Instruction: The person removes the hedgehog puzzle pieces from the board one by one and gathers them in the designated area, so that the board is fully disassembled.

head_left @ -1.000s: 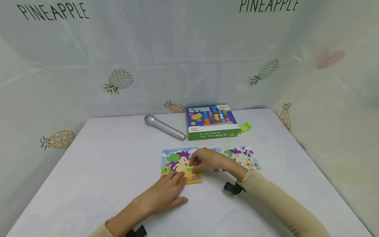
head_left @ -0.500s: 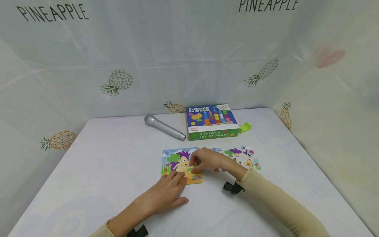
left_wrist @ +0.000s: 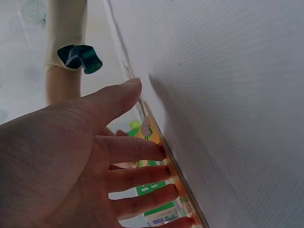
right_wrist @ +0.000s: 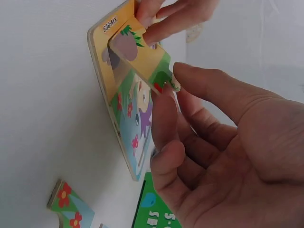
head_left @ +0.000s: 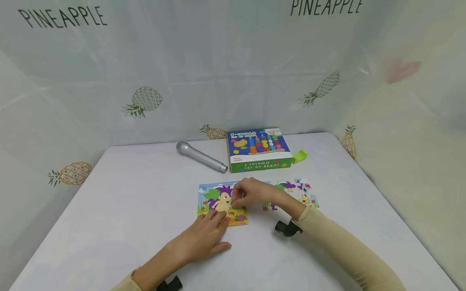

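Observation:
A picture puzzle board [head_left: 204, 202] with a purple-haired cartoon figure lies on the white table. My right hand [head_left: 255, 192] pinches a puzzle piece [right_wrist: 135, 50] between thumb and index finger at the board's right side. In the right wrist view this piece, showing a grey-mauve stone, yellow ground and green grass, stands tilted over the board, its lower part near the yellow rim [right_wrist: 105, 28]. My left hand [head_left: 205, 240] lies at the near edge of the board, fingertips resting on it and thumb spread to the side. Left fingers [right_wrist: 164, 26] come close to the piece's edge.
Several loose puzzle pieces [head_left: 306, 186] lie right of the board, partly behind the right hand. Behind stand a bead-set box [head_left: 260, 151] and a small lime-green object [head_left: 300, 156]. A grey toy microphone [head_left: 202, 157] lies left of the box.
My right hand has lifted slightly and turned at the board's right side, and more of the surface under its fingers shows. The left hand stays in place.

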A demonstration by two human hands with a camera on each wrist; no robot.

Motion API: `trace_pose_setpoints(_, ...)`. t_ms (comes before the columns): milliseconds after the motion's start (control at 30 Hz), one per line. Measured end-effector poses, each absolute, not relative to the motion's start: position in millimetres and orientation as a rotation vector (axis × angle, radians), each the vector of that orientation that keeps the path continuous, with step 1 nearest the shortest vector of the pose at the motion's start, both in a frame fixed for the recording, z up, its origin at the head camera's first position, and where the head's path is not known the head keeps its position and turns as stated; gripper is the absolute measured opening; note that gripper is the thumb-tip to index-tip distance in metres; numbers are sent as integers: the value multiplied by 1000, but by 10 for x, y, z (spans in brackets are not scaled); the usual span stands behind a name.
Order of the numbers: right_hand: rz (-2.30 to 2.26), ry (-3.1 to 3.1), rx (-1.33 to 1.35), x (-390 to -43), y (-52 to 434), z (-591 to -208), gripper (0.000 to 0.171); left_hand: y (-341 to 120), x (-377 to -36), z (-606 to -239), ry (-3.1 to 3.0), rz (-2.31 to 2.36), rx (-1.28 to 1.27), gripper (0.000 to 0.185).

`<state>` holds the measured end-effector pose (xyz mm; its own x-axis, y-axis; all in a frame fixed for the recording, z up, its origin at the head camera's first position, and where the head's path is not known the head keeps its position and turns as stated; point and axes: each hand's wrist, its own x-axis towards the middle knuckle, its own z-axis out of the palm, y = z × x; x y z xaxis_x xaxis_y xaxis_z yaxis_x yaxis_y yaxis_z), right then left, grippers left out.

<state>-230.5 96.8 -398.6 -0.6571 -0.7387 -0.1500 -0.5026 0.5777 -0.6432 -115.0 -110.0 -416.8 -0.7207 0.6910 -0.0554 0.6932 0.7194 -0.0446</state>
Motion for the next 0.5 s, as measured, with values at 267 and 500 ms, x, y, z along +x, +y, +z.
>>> trace_pose_setpoints(267,-839,2346,-1022,-2290,1019,-4011,12,-1103,-1143,-4192,2900,-106,1169,67)
trace_pose_setpoints(500,-915,2309,-1041,-2298,1085,-3957,11,-1109,-1149,-4209,2909,-94,1172,67)
